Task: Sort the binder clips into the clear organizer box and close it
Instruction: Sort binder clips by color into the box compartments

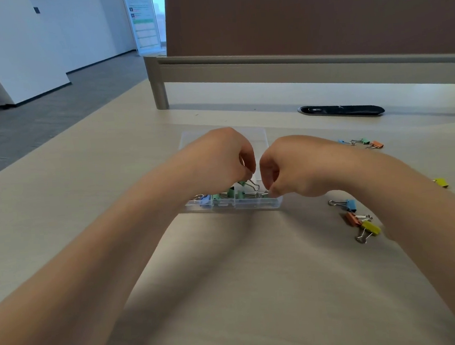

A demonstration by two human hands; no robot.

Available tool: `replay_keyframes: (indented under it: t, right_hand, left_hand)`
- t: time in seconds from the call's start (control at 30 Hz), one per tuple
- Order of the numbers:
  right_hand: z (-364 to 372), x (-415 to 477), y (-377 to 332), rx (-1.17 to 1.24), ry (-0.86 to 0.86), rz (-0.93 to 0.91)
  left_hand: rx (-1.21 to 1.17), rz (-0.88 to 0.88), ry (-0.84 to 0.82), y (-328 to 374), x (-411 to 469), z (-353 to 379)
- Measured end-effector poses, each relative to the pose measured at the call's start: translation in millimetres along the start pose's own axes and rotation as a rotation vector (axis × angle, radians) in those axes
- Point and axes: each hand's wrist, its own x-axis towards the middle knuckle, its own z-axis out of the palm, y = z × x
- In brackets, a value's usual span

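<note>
The clear organizer box (253, 204) lies open on the desk, its lid (258, 134) flat behind it. Green and blue binder clips (209, 199) fill its front compartments. My left hand (220, 159) hovers over the box and pinches a green binder clip (245, 184) by its body, wire handles pointing right. My right hand (288, 167) is curled over the box's right end, fingertips down at a clip's wire handle (262, 194); what they hold is partly hidden. Loose clips lie to the right: blue (350, 204), orange (353, 219), yellow (371, 228).
More loose clips (365, 142) lie at the far right, and one yellow clip (441, 182) sits beyond my right forearm. A black cable grommet (341, 110) is set in the desk behind. A brown partition (317, 15) closes the back edge.
</note>
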Motion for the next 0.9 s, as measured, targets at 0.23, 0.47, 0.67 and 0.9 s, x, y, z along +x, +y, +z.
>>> replay_keyframes:
  t: [0.23, 0.47, 0.67, 0.9]
  right_hand:
    - [-3.3, -0.6, 0.6, 0.024, 0.057, -0.018]
    - [-6.5, -4.5, 1.7, -0.023, 0.039, -0.006]
    - [-7.6, -5.1, -0.8, 0.037, 0.068, 0.021]
    - [-8.9, -4.3, 0.5, 0.051, 0.116, 0.022]
  left_hand:
    - [0.02, 0.002, -0.009, -0.2, 0.2, -3.6]
    - [0.017, -0.019, -0.005, -2.0, 0.0, -4.8]
    - [0.002, -0.014, -0.026, -0.3, -0.7, -6.0]
    - [-0.023, 0.012, -0.033, 4.6, -3.9, -8.8]
